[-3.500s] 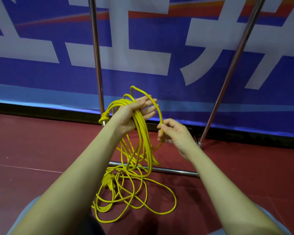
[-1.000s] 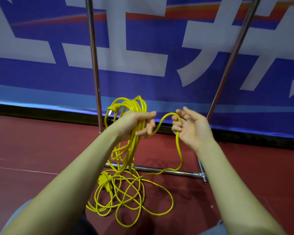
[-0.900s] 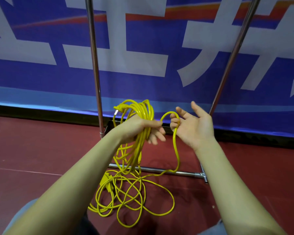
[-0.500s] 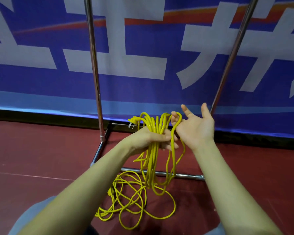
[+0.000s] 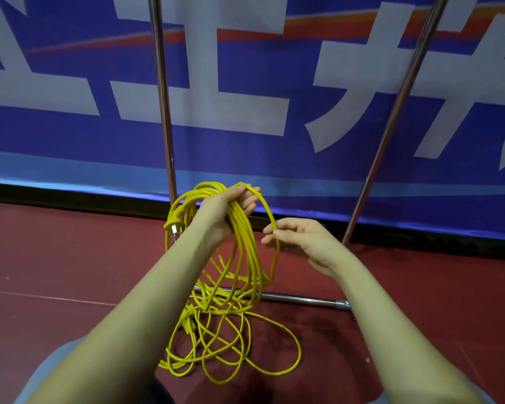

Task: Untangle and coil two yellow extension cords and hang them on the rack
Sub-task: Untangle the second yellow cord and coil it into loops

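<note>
The left hand [image 5: 222, 217] gripped the gathered loops [image 5: 239, 243] upright so the right hand [image 5: 301, 243], pinching the cord [image 5: 270, 217], could feed another turn.

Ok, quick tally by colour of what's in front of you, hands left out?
Yellow: 1, cord bundle, strands too tangled to separate
Silver: 3 rack bars, left upright, right upright, floor bar
Blue: 1 banner
Total: 5

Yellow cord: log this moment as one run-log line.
stage: coiling | left hand: grips coil of yellow cord | right hand: pinches next loop | loose cord: tangled on floor | rack: no cord seen on it
</note>
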`<state>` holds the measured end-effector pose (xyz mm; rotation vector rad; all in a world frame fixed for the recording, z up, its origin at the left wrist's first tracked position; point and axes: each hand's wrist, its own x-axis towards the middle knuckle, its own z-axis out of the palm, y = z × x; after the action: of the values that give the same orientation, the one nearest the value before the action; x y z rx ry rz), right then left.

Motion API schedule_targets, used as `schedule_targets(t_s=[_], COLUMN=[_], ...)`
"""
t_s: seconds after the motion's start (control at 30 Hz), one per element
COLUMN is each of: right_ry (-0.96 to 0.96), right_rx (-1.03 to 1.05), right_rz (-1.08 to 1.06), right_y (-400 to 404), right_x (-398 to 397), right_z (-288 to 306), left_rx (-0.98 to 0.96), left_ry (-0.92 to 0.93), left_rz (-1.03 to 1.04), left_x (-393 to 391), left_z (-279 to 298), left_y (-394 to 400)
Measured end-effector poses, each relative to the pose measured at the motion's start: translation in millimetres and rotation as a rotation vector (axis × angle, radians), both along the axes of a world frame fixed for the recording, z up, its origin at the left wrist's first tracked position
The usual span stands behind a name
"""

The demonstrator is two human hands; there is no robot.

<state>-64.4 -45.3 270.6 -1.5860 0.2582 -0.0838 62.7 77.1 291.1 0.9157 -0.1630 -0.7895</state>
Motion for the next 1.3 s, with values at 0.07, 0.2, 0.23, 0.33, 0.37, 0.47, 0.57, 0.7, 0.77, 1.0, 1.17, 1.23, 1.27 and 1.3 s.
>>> schedule_targets(t_s=[0.07, 0.2, 0.23, 0.33, 0.37, 0.47, 0.57, 0.7, 0.77, 1.0, 1.17, 1.23, 1.27, 1.3], right_ry=[-0.064, -0.238, -0.281, -0.392, -0.421, -0.484, -0.531, -0.574, -0.585, -0.362, 0.008, 0.066, 0.059, 0.031], right_rx=[-0.015, 0.247, 0.352, 0.611, 0.675, 0.809, 0.913, 0.990, 0.988, 0.692, 0.283, 0.114, 0.044, -0.008], right_rz=[-0.061, -0.258, -0.294, -0.356, -0.356, -0.348, -0.399, -0.479, -0.502, -0.517, -0.250, -0.134, -0.102, -0.094], right_y=[2, -5, -8, -15, -17, -18, -18, -21, -24, -32, -19, -12, -8, -4], right_x=[2, 2, 1, 1, 2, 5, 9, 12, 14, 13, 7, 5, 5, 6], right_z=[4, 26, 30, 38, 39, 39, 39, 37, 35, 22, 8, 5, 4, 4], left_rx=[0.050, 0.207, 0.216, 0.235, 0.238, 0.223, 0.209, 0.200, 0.166, 0.093, -0.088, -0.143, -0.159, -0.170], left_ry=[-0.001, -0.079, -0.100, -0.202, -0.245, -0.328, -0.346, -0.407, -0.397, -0.257, -0.032, 0.015, 0.017, 0.014], left_rz=[-0.053, -0.215, -0.266, -0.427, -0.476, -0.581, -0.627, -0.717, -0.715, -0.466, -0.179, -0.083, -0.052, -0.036], left_x=[2, -5, -8, -18, -22, -29, -36, -46, -49, -45, -25, -16, -11, -8], left_z=[0, -6, -9, -19, -21, -25, -27, -31, -32, -22, -4, -1, 0, 1], left_y=[3, 9, 9, 8, 7, 2, -4, -12, -14, -16, -13, -10, -8, -6])
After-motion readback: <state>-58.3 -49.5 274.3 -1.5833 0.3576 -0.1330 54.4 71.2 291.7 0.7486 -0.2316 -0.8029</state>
